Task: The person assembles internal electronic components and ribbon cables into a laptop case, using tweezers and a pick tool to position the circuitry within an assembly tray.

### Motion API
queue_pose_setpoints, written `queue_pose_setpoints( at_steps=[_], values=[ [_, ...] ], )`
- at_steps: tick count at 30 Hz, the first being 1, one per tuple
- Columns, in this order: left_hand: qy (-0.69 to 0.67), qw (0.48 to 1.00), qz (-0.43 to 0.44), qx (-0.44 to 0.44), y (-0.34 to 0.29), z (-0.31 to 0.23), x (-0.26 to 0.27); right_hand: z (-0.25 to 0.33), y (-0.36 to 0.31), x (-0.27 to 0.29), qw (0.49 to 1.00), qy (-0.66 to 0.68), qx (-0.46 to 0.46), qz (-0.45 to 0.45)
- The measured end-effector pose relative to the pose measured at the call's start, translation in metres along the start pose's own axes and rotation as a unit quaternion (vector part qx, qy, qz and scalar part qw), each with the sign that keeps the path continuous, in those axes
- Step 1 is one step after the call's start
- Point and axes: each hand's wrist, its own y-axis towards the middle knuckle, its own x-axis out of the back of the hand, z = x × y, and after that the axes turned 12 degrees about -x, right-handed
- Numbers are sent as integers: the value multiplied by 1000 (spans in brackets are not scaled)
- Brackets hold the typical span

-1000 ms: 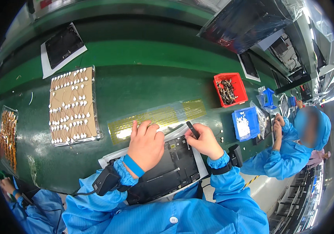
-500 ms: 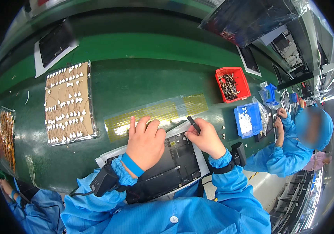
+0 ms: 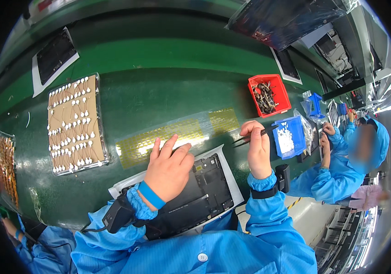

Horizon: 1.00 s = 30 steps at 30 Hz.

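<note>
Gripping dark tweezers [image 3: 268,130], apparently: the right fingers [image 3: 256,138]

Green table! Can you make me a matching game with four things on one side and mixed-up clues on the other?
Things
1. right hand
2. red bin
3. blue bin
4. brown card

Clues
A. has small white pieces inside
B. has rows of white-tipped wires on it
C. grips dark tweezers
D. has a tangle of thin dark pieces inside

Right pairs: 1-C, 2-D, 3-A, 4-B
</note>
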Motion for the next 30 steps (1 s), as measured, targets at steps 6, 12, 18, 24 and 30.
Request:
queue_pose_setpoints(
  at_steps=[6,12,18,24,30],
  values=[
    [-10,999,19,27,4,-3,4,-19,-2,-11,982,164,-95,28],
    [-12,999,23,33,5,-4,5,-27,-2,-18,978,140,-156,19],
    [-4,999,31,36,6,-4,4,-32,-4,-21,984,135,-113,8],
    [-5,998,32,45,7,-3,3,-31,-4,-23,984,127,-122,-1],
    [-4,998,37,48,9,-4,5,-27,-2,-24,985,129,-117,-5]
  ],
)
